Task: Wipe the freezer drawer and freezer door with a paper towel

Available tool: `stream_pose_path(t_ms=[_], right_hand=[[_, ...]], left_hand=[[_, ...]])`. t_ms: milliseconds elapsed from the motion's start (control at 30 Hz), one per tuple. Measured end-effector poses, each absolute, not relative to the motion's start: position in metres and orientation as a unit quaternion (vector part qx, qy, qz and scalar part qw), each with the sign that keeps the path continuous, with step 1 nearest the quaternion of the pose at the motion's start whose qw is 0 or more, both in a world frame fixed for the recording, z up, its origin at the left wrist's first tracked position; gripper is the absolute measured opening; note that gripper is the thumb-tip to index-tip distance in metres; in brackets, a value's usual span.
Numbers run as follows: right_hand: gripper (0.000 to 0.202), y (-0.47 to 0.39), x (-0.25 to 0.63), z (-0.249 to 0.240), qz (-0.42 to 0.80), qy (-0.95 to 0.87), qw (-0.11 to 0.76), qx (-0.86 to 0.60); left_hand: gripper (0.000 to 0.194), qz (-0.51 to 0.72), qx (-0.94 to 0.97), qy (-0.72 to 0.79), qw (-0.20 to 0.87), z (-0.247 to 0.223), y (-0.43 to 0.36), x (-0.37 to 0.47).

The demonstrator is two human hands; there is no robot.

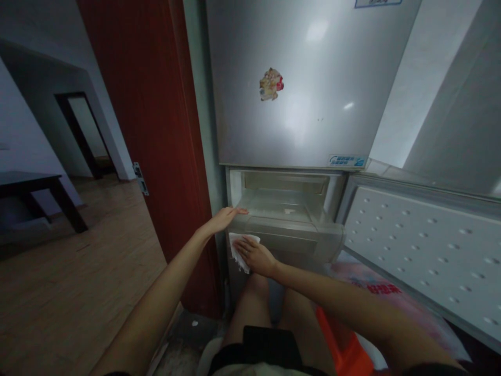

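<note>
A clear plastic freezer drawer (282, 241) is pulled partway out of the lower compartment of a silver fridge (305, 120). My left hand (225, 219) rests at the drawer's top left corner, its fingers stretched out and holding nothing. Just below it, my right hand (258, 257) presses a white paper tissue (246, 238) against the left part of the drawer front. The fingers lie over the tissue and hide much of it. Inside the drawer, the visible bottom looks pale, with a small white patch.
The lower fridge door (422, 250) swings wide to the right. Below it lie a printed plastic bag (376, 279) and an orange plastic object (352, 355). A red-brown wooden door (164, 130) stands close on the left. Beyond it are a tiled floor and a dark table (35, 180).
</note>
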State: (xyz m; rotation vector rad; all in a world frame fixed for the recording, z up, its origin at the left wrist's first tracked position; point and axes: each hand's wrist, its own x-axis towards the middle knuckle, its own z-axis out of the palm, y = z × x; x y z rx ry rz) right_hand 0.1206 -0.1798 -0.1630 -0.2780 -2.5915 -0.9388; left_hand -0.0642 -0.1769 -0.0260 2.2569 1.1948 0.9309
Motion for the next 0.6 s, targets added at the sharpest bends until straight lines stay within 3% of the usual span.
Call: stream_pose_path(t_ms=[167,433,600], right_hand=[[0.042,-0.186,0.114,-0.140,-0.361,-0.900,0.215,-0.116],[0.033,-0.188,0.100,-0.172,-0.328,-0.914,0.204,-0.121],[0.038,-0.202,0.092,-0.142,-0.332,-0.915,0.193,-0.123]], left_hand=[[0.071,0.328,0.808,0.436,0.223,-0.024,-0.178,-0.066],[0.078,0.326,0.804,0.443,0.226,-0.024,-0.175,-0.065],[0.077,0.332,0.803,0.437,0.231,-0.022,-0.178,-0.064]])
